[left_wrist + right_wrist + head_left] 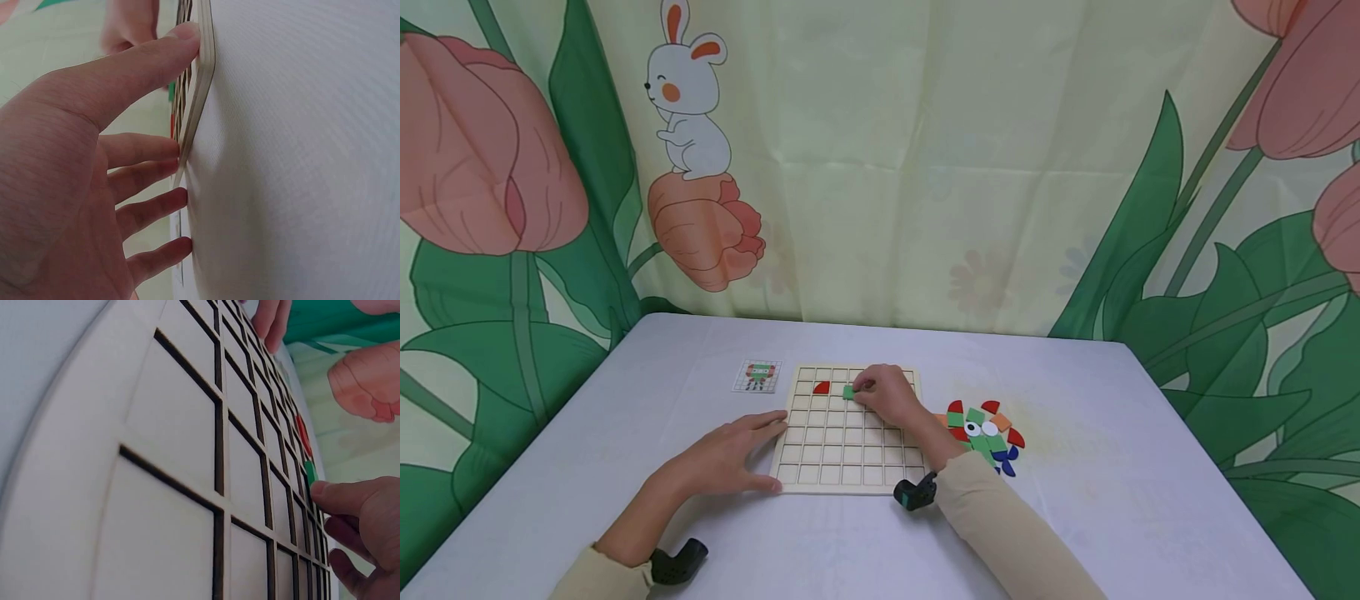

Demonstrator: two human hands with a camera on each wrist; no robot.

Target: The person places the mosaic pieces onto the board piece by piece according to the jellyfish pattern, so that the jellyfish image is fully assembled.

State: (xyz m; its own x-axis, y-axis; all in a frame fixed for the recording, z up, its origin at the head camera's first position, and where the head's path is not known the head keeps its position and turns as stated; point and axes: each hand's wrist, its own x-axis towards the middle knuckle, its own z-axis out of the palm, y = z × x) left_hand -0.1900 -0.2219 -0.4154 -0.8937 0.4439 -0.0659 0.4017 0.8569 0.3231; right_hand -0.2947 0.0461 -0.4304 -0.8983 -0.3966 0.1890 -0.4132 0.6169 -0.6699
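Observation:
A wooden grid board (831,490) lies on the white table. My left hand (730,454) rests at its left side, fingers spread and fairly straight; in the left wrist view the thumb (178,37) touches the board's edge. Over the upper rows, my right hand (887,396) pinches a green square tile (848,392) at one of the cells. The right wrist view has the thumb tip on this green tile (310,472), with the other fingers curled behind. A red quarter-round tile (822,388) sits in a cell to the left of it.
Right of the board, partly behind the right forearm, lies a loose pile of tiles (977,417) in red, green, orange, blue and white. A small pattern card (757,377) with a robot-like figure is at the board's upper left. A printed curtain (865,233) hangs behind the table.

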